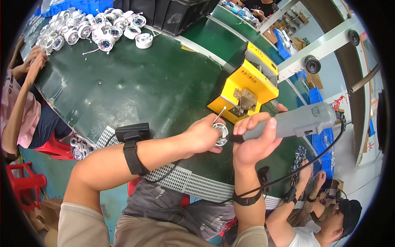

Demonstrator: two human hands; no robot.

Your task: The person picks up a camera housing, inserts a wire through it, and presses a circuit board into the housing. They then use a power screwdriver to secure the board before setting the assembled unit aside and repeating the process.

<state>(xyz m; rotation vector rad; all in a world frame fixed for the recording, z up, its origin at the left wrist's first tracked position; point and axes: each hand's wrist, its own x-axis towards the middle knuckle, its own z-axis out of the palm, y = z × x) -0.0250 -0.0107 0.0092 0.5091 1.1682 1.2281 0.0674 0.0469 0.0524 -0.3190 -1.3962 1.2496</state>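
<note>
My left hand (200, 135) is closed on a small white round housing (222, 135), with its open side turned to the right. A short thin cable (221, 113) with a white plug sticks up from between the fingers. My right hand (260, 142) grips a grey electric screwdriver (302, 120), held almost level with its dark nose pointing left at the housing. The tip is hidden near my fingers, so I cannot tell whether it touches. A black cord (335, 142) hangs from the tool's rear end and runs down past my right forearm.
Beyond my hands a yellow-and-black machine (257, 80) stands on the green table (135, 86). White camera-like housings (86, 29) are heaped at the far left beside a black crate (175, 16). Co-workers sit at the left (24, 103) and lower right (312, 222). Perforated strips (197, 185) line the near edge.
</note>
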